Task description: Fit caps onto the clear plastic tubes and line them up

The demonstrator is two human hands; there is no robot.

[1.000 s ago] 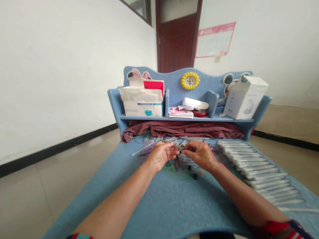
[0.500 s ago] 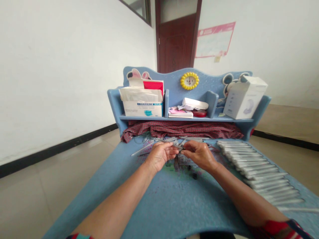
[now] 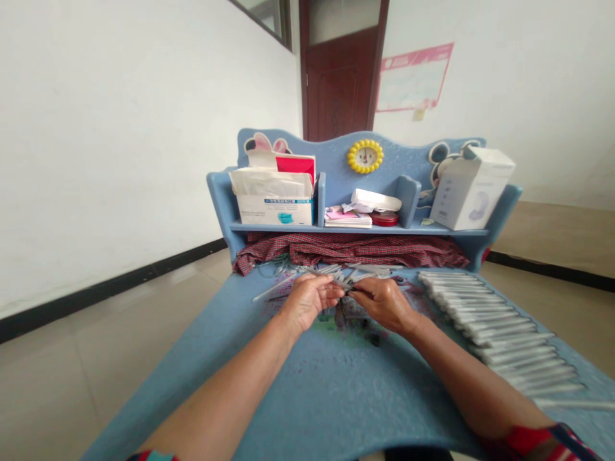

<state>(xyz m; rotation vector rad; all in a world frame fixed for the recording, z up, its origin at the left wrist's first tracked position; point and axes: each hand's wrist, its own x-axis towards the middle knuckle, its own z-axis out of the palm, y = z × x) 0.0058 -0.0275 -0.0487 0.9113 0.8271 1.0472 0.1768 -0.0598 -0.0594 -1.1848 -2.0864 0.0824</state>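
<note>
My left hand is closed around a slim grey pen above the middle of the desk. My right hand pinches the dark end of that pen, its fingertips close to those of the left. Behind the hands lie loose pen parts, thin grey and whitish tubes, partly hidden by the fingers. Several small black pieces, perhaps caps, lie on the desk nearer to me. On the right a long row of grey pens is laid side by side.
The blue desk has a raised shelf at its back. On it stand an open mask box, a stack of papers, a red tin and a white box. Checked cloth lies bunched beneath.
My right hand has shifted slightly down and its fingers have turned a little at the pen's end. My left hand stays in place.
</note>
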